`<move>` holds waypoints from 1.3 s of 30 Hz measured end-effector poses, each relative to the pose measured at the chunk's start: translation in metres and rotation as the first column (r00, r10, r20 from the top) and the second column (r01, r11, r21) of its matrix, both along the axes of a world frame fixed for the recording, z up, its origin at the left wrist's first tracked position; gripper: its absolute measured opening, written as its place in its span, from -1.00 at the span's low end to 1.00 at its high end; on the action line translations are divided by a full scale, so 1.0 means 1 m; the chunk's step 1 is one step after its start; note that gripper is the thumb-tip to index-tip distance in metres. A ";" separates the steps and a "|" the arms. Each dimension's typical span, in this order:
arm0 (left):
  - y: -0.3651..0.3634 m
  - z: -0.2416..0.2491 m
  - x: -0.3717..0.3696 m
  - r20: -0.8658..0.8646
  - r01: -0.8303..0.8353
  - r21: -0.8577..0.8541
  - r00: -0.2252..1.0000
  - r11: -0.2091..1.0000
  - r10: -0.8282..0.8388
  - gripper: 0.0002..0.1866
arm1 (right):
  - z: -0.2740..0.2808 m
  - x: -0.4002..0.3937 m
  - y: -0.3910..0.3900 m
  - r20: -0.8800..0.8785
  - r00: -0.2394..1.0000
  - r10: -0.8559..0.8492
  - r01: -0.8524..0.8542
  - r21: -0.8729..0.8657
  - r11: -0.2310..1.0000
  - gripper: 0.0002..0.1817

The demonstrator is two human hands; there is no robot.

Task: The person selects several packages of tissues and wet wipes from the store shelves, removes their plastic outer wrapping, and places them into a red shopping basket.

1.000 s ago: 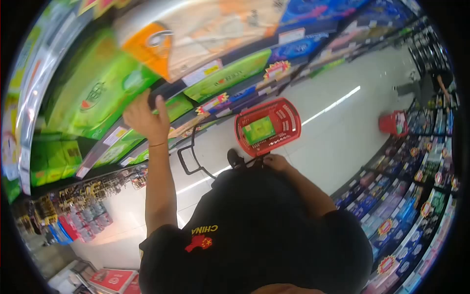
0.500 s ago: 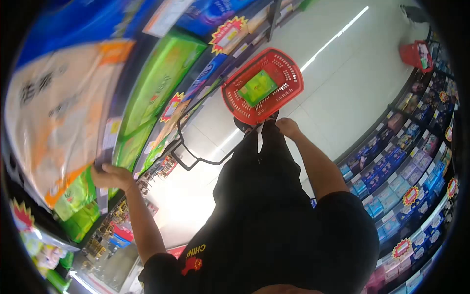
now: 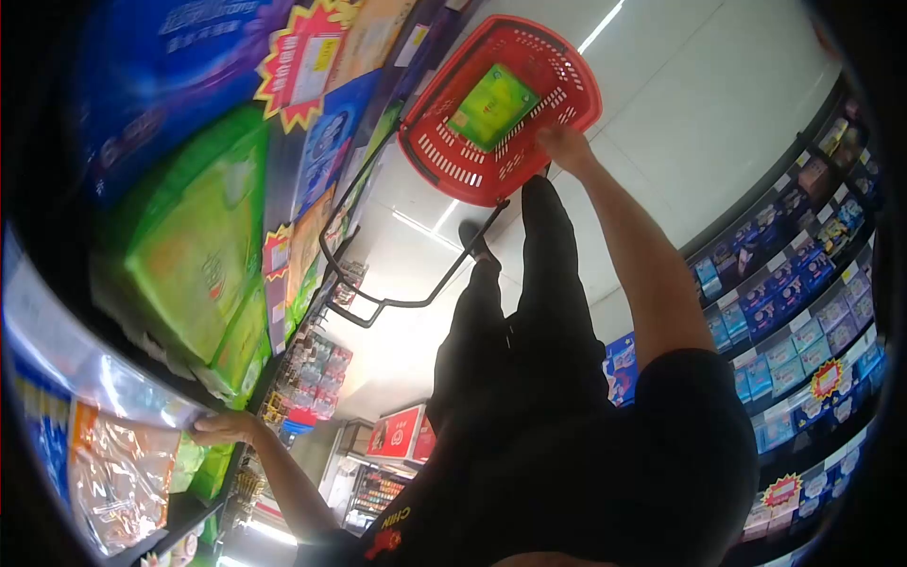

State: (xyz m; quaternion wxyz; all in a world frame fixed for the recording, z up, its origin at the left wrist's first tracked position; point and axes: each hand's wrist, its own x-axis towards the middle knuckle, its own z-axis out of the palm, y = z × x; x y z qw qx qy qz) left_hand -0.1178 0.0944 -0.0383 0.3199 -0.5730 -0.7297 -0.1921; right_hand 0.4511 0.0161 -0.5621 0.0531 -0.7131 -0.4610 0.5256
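Note:
My left hand reaches to the shelf edge at the lower left, fingers stretched out against it. Clear bags with orange trim are just beyond its fingertips, and large green packages are on the shelf above. My right hand passes over the near right side of a red shopping basket; its fingers look loosely curled, somewhat blurred, with nothing visible in them. In the basket lies a green pack. The basket's long black handle sticks out toward the lower left, apart from both hands.
Blue packages and red-yellow price signs line the left shelf. Shelves of small boxes curve along the right. Pale floor tiles run between. A red-fronted display stands at the lower middle.
My left hand has moved down along the shelf. My right hand has swung from beside my leg to above the basket. The basket sits higher in view, and my legs have stepped apart.

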 end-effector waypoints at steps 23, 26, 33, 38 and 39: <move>0.004 -0.027 0.033 -0.251 -0.213 0.120 0.939 0.970 0.237 -0.38 | -0.199 -0.018 0.073 -0.053 0.978 -0.201 0.193 -0.131 0.972 -0.50; -0.009 0.009 -0.019 -0.349 -0.299 0.097 0.883 0.949 0.314 -0.60 | -0.253 -0.016 0.079 -0.054 0.983 -0.173 0.171 -0.033 0.985 -0.45; -0.021 0.027 -0.044 -0.707 -0.335 0.016 0.663 0.942 0.248 -0.44 | -0.265 -0.013 0.114 -0.230 0.910 -0.345 0.304 -0.197 0.932 -0.20; 0.011 -0.016 0.015 -0.228 -0.056 0.078 0.971 0.995 0.072 -0.60 | -0.275 -0.015 0.112 -0.201 0.946 -0.254 0.205 -0.237 0.950 -0.18; 0.017 -0.029 0.027 -0.097 0.005 0.126 0.995 0.992 0.008 -0.64 | -0.280 -0.016 0.111 -0.200 0.947 -0.250 0.207 -0.215 0.954 -0.16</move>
